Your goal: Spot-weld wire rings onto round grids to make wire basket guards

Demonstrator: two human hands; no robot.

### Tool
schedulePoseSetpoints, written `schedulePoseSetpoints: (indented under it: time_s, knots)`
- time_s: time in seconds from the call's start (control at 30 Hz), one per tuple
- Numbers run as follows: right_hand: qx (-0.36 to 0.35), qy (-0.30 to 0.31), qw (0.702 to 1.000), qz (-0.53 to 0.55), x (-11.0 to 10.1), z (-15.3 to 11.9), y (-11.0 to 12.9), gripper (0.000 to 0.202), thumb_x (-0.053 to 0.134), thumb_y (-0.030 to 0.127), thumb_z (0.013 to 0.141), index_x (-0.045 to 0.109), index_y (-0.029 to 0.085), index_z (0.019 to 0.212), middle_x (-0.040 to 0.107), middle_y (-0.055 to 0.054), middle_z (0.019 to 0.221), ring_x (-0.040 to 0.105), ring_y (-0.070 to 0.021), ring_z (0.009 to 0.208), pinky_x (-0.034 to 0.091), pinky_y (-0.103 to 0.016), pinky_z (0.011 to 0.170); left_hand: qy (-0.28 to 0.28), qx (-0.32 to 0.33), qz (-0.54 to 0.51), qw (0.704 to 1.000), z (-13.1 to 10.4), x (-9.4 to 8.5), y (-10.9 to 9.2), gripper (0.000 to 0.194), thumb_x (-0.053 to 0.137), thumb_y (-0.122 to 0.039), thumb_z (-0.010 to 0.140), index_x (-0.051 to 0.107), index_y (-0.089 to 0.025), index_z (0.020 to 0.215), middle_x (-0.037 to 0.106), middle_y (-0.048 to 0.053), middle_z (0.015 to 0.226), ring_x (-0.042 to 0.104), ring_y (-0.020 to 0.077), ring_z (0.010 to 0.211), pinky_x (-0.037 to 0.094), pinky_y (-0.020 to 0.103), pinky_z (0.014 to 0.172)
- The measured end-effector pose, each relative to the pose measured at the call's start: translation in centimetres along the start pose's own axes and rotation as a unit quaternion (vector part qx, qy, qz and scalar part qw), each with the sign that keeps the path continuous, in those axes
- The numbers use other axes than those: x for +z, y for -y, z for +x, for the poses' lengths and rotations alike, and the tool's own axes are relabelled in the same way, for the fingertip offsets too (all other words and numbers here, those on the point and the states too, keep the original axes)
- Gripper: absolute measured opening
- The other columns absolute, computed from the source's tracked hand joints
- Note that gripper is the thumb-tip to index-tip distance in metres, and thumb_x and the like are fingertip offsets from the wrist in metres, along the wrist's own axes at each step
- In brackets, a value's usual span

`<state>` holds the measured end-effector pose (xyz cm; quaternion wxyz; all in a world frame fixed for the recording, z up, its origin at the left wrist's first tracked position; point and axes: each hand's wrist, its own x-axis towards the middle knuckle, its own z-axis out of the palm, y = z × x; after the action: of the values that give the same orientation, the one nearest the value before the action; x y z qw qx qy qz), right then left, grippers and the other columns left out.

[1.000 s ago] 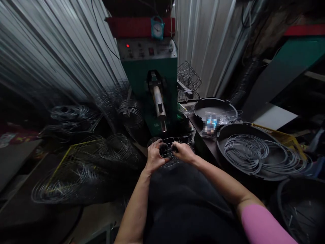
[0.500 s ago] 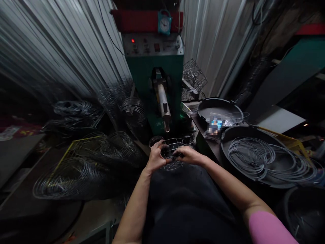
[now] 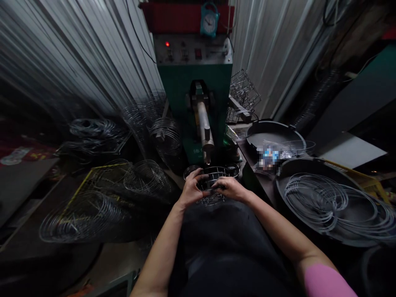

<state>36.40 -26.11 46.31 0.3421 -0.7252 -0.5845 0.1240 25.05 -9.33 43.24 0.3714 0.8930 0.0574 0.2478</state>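
Both my hands are at a small round wire basket low in front of my body. My left hand curls round its left side, thumb and fingers gripping the wires. My right hand is closed at the near right side, its fingertips pinched on the wirework; whether a loose wire is between them is too dark to see. Right above the basket ends the metal electrode arm of a green welding machine, its tip apart from the wires.
Stacks of wire rings stand to my left beside a yellow frame. On the right, a black round tray carries coiled wires, with another round tray behind it. A blue clock hangs on the machine.
The view has shifted slightly, so the machine and trays appear farther right. My hands stay on the wire basket, with only small finger movement.
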Motion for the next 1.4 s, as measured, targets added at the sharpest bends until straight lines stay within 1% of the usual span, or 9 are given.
schedulePoseSetpoints:
  time_s: [0.3,0.6,0.8,0.93,1.07,1.17,1.27,1.33,1.4]
  knots:
    - [-0.014,-0.006,0.999,-0.033,0.3,1.7,-1.3,0.014,0.063,0.013,0.077,0.068,0.017,0.089,0.066,-0.006,0.088,0.063,-0.015,0.081,0.048,-0.024,0.072,0.007,0.001,0.0,1.0,1.5,-0.3,1.5,0.059,0.082,-0.023,0.049,0.065,-0.021,0.105,0.049,0.012,0.129,0.045,0.0285,0.122,0.036,0.046,0.103]
    - [0.004,0.0,0.999,-0.053,-0.7,4.1,-2.0,0.017,0.064,0.01,0.075,0.069,0.02,0.088,0.067,-0.004,0.09,0.063,-0.0154,0.085,0.047,-0.025,0.075,0.015,-0.044,-0.01,0.999,3.7,-0.3,2.8,0.06,0.082,-0.03,0.051,0.064,-0.022,0.107,0.046,0.011,0.131,0.045,0.0278,0.122,0.036,0.045,0.103]
    - [0.044,-0.072,0.994,-0.07,0.4,3.2,-2.0,0.015,0.062,0.013,0.078,0.066,0.021,0.091,0.067,-0.004,0.09,0.063,-0.0153,0.084,0.046,-0.024,0.074,0.008,-0.045,0.004,0.999,3.8,-0.3,2.3,0.061,0.082,-0.028,0.051,0.064,-0.024,0.109,0.047,0.01,0.13,0.046,0.0278,0.12,0.037,0.045,0.102]
    - [0.091,-0.112,0.986,-0.088,0.6,4.1,-1.6,0.012,0.061,0.011,0.077,0.064,0.019,0.085,0.064,-0.006,0.092,0.061,-0.0163,0.084,0.046,-0.026,0.074,-0.003,-0.077,0.025,0.997,4.8,-0.5,2.4,0.061,0.082,-0.026,0.049,0.065,-0.024,0.107,0.046,0.011,0.13,0.044,0.0295,0.122,0.035,0.046,0.103]
    - [0.134,-0.178,0.975,-0.002,0.4,4.6,-1.3,0.015,0.066,0.019,0.071,0.061,0.019,0.086,0.061,-0.006,0.097,0.059,-0.0167,0.086,0.046,-0.028,0.076,-0.014,-0.086,0.016,0.996,5.5,-0.3,2.6,0.06,0.083,-0.032,0.049,0.065,-0.023,0.106,0.048,0.012,0.128,0.046,0.0298,0.12,0.038,0.045,0.1]
    - [0.225,-0.223,0.934,0.168,0.9,2.5,-2.3,0.031,0.061,0.034,0.072,0.058,0.017,0.098,0.06,-0.004,0.084,0.058,-0.0157,0.07,0.048,-0.028,0.064,-0.037,-0.073,0.025,0.996,5.4,0.0,2.6,0.061,0.084,-0.032,0.047,0.066,-0.024,0.104,0.049,0.01,0.127,0.047,0.0294,0.119,0.038,0.046,0.1]
    - [0.309,-0.201,0.875,0.314,2.6,-1.7,-4.1,0.037,0.046,0.041,0.078,0.054,0.015,0.103,0.058,-0.004,0.073,0.054,-0.0149,0.056,0.046,-0.028,0.053,-0.055,-0.077,0.043,0.995,5.4,0.2,2.7,0.061,0.085,-0.029,0.045,0.066,-0.025,0.103,0.05,0.009,0.127,0.047,0.0299,0.118,0.037,0.047,0.1]
    - [0.314,-0.207,0.873,0.31,4.2,-5.0,-5.1,0.037,0.042,0.041,0.078,0.053,0.018,0.104,0.06,-0.006,0.078,0.058,-0.0176,0.064,0.05,-0.032,0.062,-0.065,-0.088,0.039,0.993,5.8,0.2,3.1,0.059,0.084,-0.03,0.047,0.066,-0.025,0.103,0.049,0.009,0.127,0.047,0.0298,0.118,0.038,0.047,0.1]
    - [0.31,-0.213,0.894,0.243,5.9,-8.0,-5.8,0.034,0.041,0.04,0.079,0.052,0.021,0.106,0.062,-0.008,0.086,0.062,-0.0228,0.08,0.05,-0.04,0.079,-0.074,-0.103,0.029,0.992,6.2,0.2,3.5,0.058,0.084,-0.031,0.048,0.066,-0.025,0.103,0.049,0.009,0.127,0.047,0.0299,0.118,0.038,0.047,0.1]
